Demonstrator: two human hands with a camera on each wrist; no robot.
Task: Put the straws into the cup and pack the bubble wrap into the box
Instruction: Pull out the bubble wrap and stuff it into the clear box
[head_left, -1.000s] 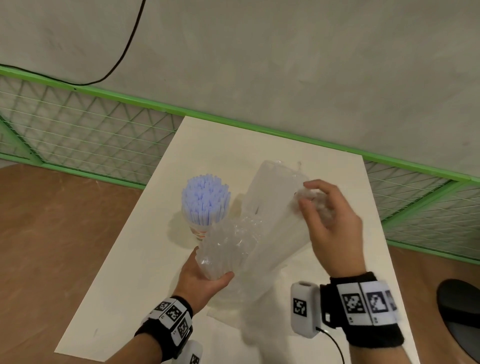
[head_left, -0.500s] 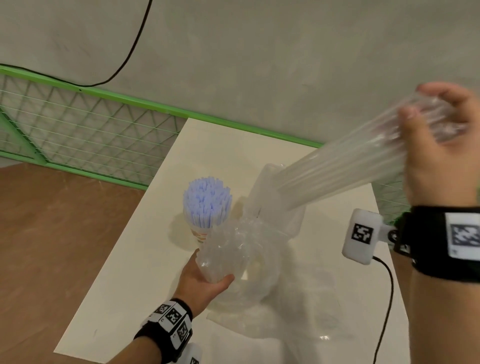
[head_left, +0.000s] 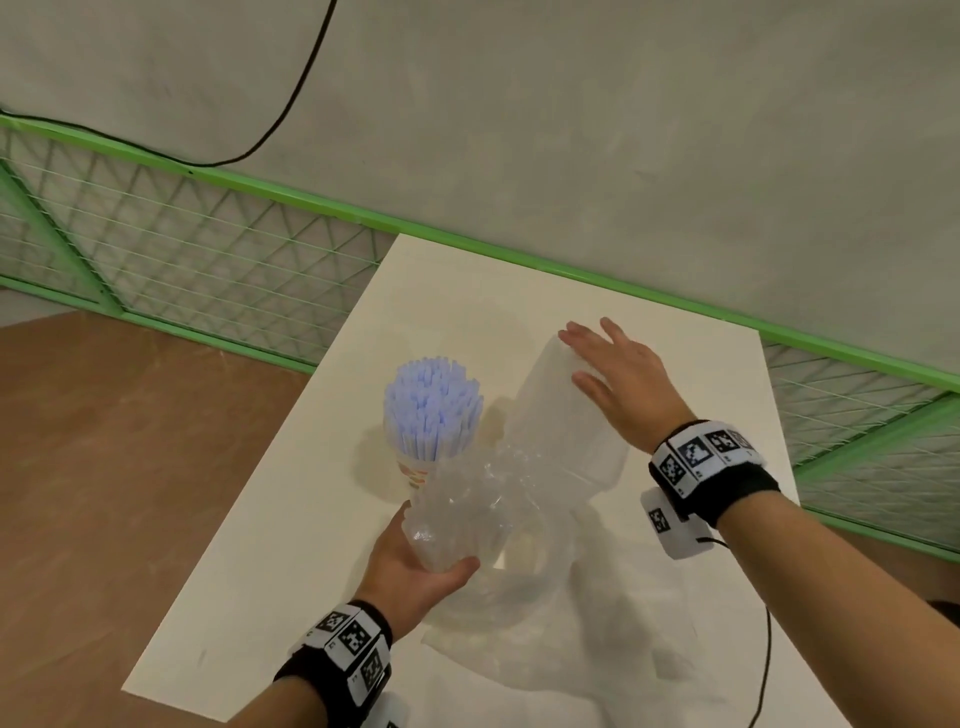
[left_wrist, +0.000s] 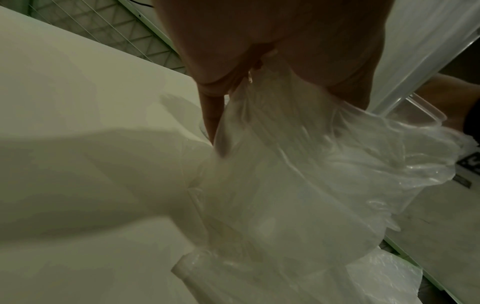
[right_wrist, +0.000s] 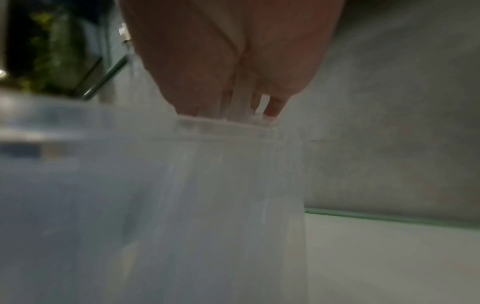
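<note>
The left hand is closed round a bunched end of the bubble wrap, near the bench front. The right hand lies flat, fingers straight, on the far end of the clear box. Straws stand in the cup, left of the box. Packing is judged in hand; feeding the wrap into the box comes next.

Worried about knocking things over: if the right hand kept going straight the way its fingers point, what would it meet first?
Probably nothing: the right hand lies on the clear box, fingers pointing past its far edge over bare table; depth is uncertain.
</note>
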